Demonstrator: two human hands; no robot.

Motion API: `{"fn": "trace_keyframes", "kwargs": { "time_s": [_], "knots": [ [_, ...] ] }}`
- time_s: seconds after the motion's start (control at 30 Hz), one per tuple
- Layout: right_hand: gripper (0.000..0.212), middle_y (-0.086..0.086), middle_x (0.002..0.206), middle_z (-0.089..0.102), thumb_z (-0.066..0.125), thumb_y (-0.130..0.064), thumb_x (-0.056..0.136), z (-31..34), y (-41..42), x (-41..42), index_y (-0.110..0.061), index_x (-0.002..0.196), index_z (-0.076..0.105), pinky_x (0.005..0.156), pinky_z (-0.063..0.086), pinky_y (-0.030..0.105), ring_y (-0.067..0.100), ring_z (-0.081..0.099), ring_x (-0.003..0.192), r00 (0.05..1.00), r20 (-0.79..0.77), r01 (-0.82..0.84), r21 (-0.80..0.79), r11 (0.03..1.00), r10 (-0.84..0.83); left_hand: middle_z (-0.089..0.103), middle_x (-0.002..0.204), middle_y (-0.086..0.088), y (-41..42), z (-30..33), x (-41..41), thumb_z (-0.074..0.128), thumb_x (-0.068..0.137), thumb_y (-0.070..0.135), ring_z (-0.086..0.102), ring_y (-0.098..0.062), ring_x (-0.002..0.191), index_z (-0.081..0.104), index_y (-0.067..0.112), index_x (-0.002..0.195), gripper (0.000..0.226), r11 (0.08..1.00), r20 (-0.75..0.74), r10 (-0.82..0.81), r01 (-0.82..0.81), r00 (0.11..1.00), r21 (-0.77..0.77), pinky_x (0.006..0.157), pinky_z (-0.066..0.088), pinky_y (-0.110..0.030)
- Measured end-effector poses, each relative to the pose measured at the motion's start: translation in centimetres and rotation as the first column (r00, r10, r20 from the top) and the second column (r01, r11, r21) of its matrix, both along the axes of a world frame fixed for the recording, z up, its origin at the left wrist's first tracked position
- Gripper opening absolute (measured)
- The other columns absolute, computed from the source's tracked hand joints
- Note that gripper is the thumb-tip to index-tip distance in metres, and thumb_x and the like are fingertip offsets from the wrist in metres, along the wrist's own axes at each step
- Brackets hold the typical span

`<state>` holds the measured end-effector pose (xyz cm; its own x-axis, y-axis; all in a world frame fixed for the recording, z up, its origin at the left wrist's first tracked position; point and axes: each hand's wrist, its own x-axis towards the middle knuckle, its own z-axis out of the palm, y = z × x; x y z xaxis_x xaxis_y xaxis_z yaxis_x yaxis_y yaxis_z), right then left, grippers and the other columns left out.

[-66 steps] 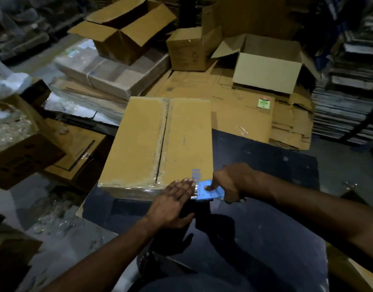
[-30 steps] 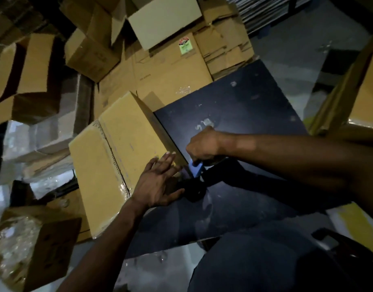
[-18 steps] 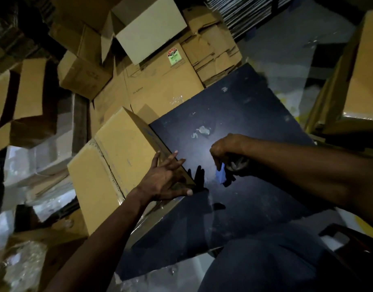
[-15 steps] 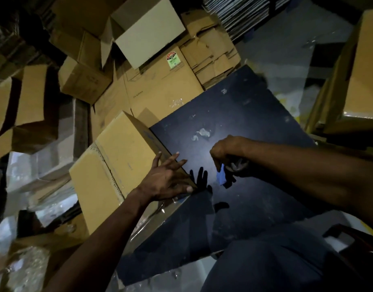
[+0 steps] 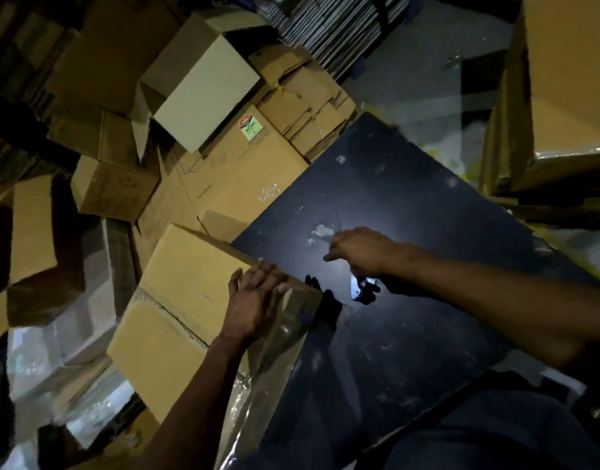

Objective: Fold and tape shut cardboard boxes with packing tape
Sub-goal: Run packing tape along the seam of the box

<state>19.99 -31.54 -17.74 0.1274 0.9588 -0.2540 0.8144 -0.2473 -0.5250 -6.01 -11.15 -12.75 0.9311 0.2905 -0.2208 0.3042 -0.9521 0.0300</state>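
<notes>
Fingers (image 5: 275,271) of your left hand (image 5: 253,301) lie straight and flat across the near top edge of the box (image 5: 186,300), while your right hand (image 5: 359,251) curls over a small blue dispenser (image 5: 356,289), its index finger pointing left, above the dark table (image 5: 427,205). Your box is plain tan cardboard, closed, its centre seam taped with clear glossy film that also wraps the near end, and it sits at the table's left edge. Behind it a flattened carton (image 5: 241,171) carries a red-and-green sticker (image 5: 248,125), its print too small to read.
</notes>
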Motion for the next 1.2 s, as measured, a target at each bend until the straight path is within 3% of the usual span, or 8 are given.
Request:
{"fn": "trace_keyframes", "kwargs": {
  "time_s": [0.1,0.23,0.43,0.67,0.8,0.93,1.1,1.2],
  "knots": [
    [0.069,-0.006,0.162,0.050,0.066,0.000,0.093,-1.0,-0.9,-3.1,-0.032,0.153,0.057,0.117,0.037,0.026,0.015,0.046,0.148,0.880,-0.391,0.347,0.144,0.927,-0.269,0.056,0.154,0.013,3.3,-0.7,3.4,0.026,0.118,0.054,0.036,-0.017,0.159,0.062,0.041,0.139,0.044,0.998,0.086,0.069,-0.070,0.994,0.004,0.123,0.025,-0.060],
    [0.065,-0.009,0.155,0.058,0.078,-0.016,0.090,-2.7,1.1,-6.1,-0.035,0.150,0.060,0.117,0.049,0.044,0.010,0.054,0.142,0.546,-0.714,0.740,0.166,0.652,-0.439,0.067,0.134,0.013,6.5,-0.7,7.2,0.023,0.119,0.053,0.057,-0.019,0.141,0.065,0.038,0.127,0.045,0.997,0.146,-0.071,0.071,0.987,0.002,0.119,0.030,-0.061],
    [0.096,-0.007,0.157,0.053,0.089,-0.027,0.075,-4.4,7.0,-7.2,-0.045,0.158,0.045,0.114,0.052,0.043,0.014,0.055,0.139,0.314,-0.827,0.894,0.093,0.437,-0.467,0.062,0.090,0.013,8.6,-1.6,9.7,0.028,0.119,0.054,0.065,-0.022,0.093,0.054,0.041,0.098,0.036,0.994,0.316,-0.085,0.102,0.945,-0.039,0.098,0.049,-0.053],
    [0.109,-0.013,0.166,0.042,0.088,-0.018,0.077,-6.8,11.5,-7.4,-0.042,0.166,0.029,0.119,0.045,0.036,0.008,0.049,0.144,0.349,-0.843,0.895,0.169,0.414,-0.410,0.067,0.074,0.002,9.0,-2.3,10.7,0.043,0.118,0.049,0.066,-0.021,0.070,0.073,0.020,0.097,0.046,0.930,0.489,-0.076,0.238,0.869,-0.279,0.066,0.052,-0.046],
    [0.089,-0.014,0.157,0.054,0.087,-0.006,0.080,-6.1,11.9,-8.4,-0.030,0.158,0.050,0.122,0.044,0.040,0.006,0.050,0.145,0.314,-0.904,0.905,0.193,0.379,-0.290,0.069,0.075,0.002,9.7,-3.0,10.8,0.040,0.118,0.054,0.067,-0.023,0.071,0.071,0.022,0.093,0.050,0.926,0.464,-0.059,0.222,0.884,-0.305,0.069,0.054,-0.048],
    [0.072,-0.012,0.151,0.061,0.069,-0.034,0.085,-5.0,11.5,-11.4,-0.032,0.155,0.055,0.117,0.048,0.033,0.000,0.057,0.138,0.341,-0.888,0.912,0.233,0.338,-0.308,0.073,0.082,0.001,10.2,-3.3,10.8,0.038,0.116,0.059,0.071,-0.023,0.080,0.073,0.024,0.101,0.052,0.918,0.449,-0.036,0.207,0.893,-0.338,0.078,0.057,-0.052],
    [0.094,-0.018,0.171,0.028,0.051,0.008,0.088,-6.3,11.9,-14.1,-0.036,0.167,0.027,0.133,0.021,0.042,-0.003,0.022,0.157,0.512,-0.746,0.851,0.376,0.366,-0.425,0.070,0.076,0.001,10.1,-3.3,10.8,0.039,0.116,0.057,0.067,-0.027,0.072,0.071,0.019,0.095,0.054,0.916,0.474,-0.043,0.224,0.880,-0.333,0.071,0.056,-0.051],
    [0.095,-0.011,0.173,0.028,0.046,0.013,0.078,-6.9,11.7,-15.7,-0.021,0.166,0.034,0.132,0.016,0.028,0.003,0.021,0.160,0.569,-0.698,0.821,0.460,0.337,-0.433,0.067,0.072,0.002,9.8,-3.2,10.7,0.040,0.117,0.055,0.066,-0.024,0.069,0.068,0.020,0.089,0.053,0.929,0.491,-0.056,0.226,0.869,-0.294,0.069,0.055,-0.049]
  ]
}}
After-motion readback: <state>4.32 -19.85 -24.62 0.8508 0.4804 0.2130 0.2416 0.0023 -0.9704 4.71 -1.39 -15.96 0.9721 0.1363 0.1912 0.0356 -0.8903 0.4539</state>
